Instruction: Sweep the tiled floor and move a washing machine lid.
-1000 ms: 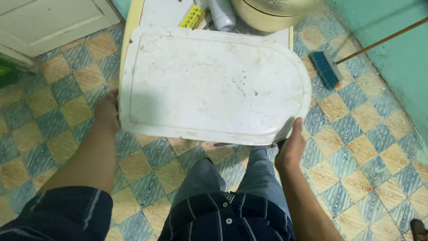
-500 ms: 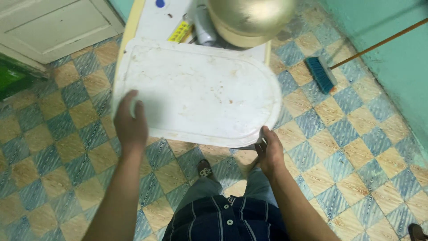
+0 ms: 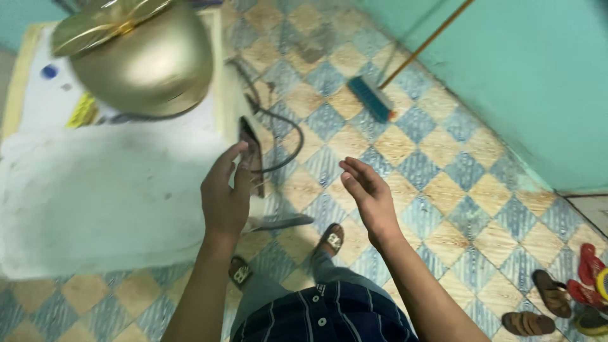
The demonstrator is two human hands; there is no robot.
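**Both hands open beside the white tray**

The left hand [image 3: 225, 196] hovers open and empty at the right edge of the white tray [image 3: 95, 202]; the right hand [image 3: 367, 190] is open, holding nothing; the tray overhangs the table [image 3: 218, 95] and could tip; the brass pot [image 3: 136, 57] stands near.

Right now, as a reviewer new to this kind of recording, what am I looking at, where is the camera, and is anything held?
There is no machine: a person wears one camera on the head, looking down at their own bare hands. The left hand hangs open at the right edge of a large white tray, near a dark object too blurred to name. The right hand is open over the checkered tile floor. Neither hand holds anything. A brass pot stands behind the tray; a blue broom leans against the turquoise wall, and sandals lie at the lower right.
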